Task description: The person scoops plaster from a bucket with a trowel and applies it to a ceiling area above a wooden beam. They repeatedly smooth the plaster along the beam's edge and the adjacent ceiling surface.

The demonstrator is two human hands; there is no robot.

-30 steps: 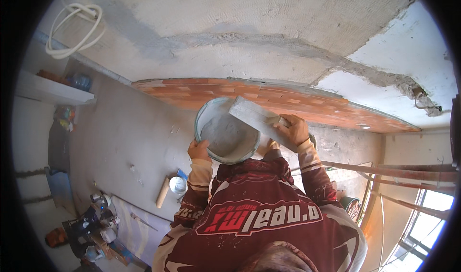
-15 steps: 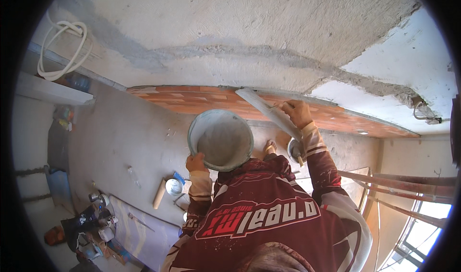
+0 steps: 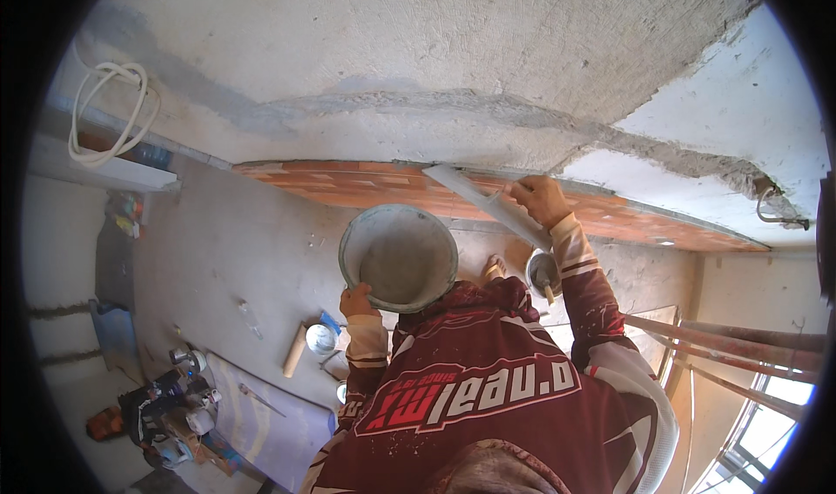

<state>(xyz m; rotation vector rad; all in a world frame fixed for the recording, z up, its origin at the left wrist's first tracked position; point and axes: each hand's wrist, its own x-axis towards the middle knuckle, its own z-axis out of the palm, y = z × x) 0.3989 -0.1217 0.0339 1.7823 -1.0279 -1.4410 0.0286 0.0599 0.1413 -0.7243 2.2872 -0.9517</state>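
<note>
My left hand grips the near left rim of a round grey mixing bowl, its fingers closed over the edge. Grey material coats the bottom of the bowl, which I hold up in front of me. Farther right, my right hand is closed on the handle of a long, pale plastering trowel. The blade slants from upper left to lower right, its far end close to the lower edge of the rough grey plaster wall. Whether that end touches the wall I cannot tell.
Below the plaster runs a band of bare brick. A bucket with a handled tool in it stands near my foot. Reddish poles cross at the right. A white cable coil hangs at the left; tools lie lower left.
The trowel blade has tilted slightly flatter, its far end shifting a little left. The bowl stays nearly in place in my left hand. The whole view has shifted slightly.
</note>
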